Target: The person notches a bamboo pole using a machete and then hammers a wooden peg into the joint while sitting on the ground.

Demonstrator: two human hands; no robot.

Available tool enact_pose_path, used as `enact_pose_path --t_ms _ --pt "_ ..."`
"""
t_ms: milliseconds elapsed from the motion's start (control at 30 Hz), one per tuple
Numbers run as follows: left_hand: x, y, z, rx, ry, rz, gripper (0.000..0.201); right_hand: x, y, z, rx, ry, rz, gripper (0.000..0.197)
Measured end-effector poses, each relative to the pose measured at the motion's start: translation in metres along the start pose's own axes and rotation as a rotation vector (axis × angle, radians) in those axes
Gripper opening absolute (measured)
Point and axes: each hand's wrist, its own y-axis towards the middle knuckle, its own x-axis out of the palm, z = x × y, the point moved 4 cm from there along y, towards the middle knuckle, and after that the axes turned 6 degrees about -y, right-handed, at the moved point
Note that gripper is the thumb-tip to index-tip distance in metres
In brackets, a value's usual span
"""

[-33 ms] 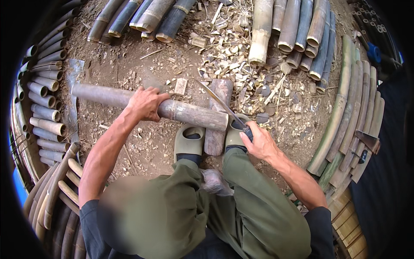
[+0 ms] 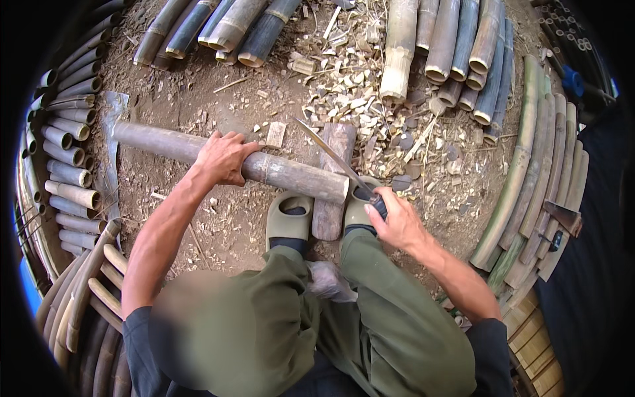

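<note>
A grey-brown bamboo pole (image 2: 291, 173) lies across in front of me, its right end resting on a short wooden log (image 2: 338, 142) between my feet. My left hand (image 2: 228, 159) is wrapped over the pole near its middle. In my right hand (image 2: 400, 221) is the dark handle of a long-bladed knife (image 2: 336, 156). The blade slants up and left, above the log and just past the pole's cut right end. Whether the blade touches the pole I cannot tell.
Wood chips (image 2: 360, 92) litter the dirt beyond the log. Cut bamboo lies in piles at the far left (image 2: 228, 30), far right (image 2: 456, 40) and left side (image 2: 69, 155). Split bamboo lengths (image 2: 529, 172) line the right, with a dark-bladed tool (image 2: 562, 217) on them. My clogs (image 2: 289, 221) flank the log.
The knife and my right hand have shifted very slightly, the blade tip a little left and up. My left hand stays on the bamboo pole.
</note>
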Motion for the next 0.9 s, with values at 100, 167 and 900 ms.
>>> enact_pose_path --t_ms 100,167,900 --pt "0.006 0.002 -0.006 -0.03 -0.009 -0.042 0.068 -0.019 0.001 -0.042 -0.224 0.058 0.216 0.031" --pt "0.005 0.007 -0.006 -0.041 -0.019 -0.055 0.065 -0.008 -0.005 -0.031 -0.321 0.068 0.304 0.03" --pt "0.019 -0.016 0.0 -0.001 0.096 0.388 0.048 0.0 0.01 -0.03 -0.154 0.069 0.164 0.03"
